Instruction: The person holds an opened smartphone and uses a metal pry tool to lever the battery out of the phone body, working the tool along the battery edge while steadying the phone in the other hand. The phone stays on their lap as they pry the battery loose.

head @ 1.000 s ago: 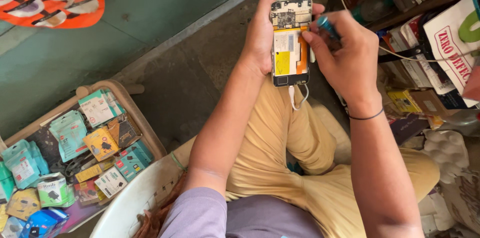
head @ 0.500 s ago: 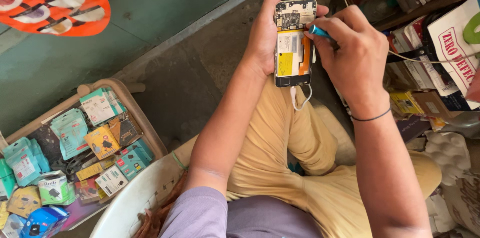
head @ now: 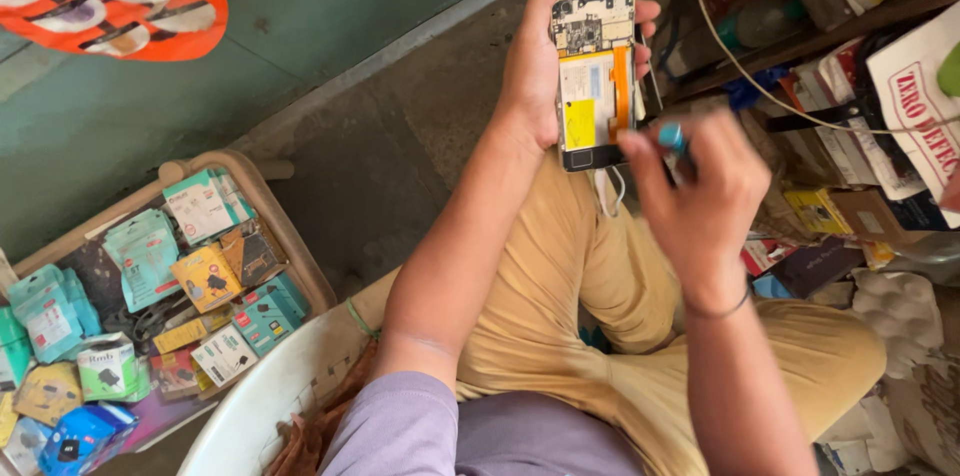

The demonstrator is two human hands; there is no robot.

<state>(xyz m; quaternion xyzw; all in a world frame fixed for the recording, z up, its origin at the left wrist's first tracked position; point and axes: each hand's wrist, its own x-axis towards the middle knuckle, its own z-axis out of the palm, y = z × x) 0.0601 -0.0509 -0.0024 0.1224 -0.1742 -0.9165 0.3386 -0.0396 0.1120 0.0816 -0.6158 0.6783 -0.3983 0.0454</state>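
- Left hand [head: 535, 66]: fingers wrapped round the edges of an opened phone [head: 595, 76], thumb along its left side, fingertips [head: 646, 11] showing past the right edge. Clamped on it.
- Phone held upright above the lap, back cover off; circuit board at top, orange flex strip down the right, yellow label on the battery.
- Right hand [head: 700, 196]: fingers pinched together on a slim blue-tipped tool [head: 672, 139]; the tip sits at the phone's lower right corner. Contact with the phone cannot be told.
- White cable [head: 606, 194] hangs below the phone.
- Tan trousers [head: 560, 296] beneath both hands.
- Wooden tray [head: 290, 236] of small packets on the floor, well to the left.
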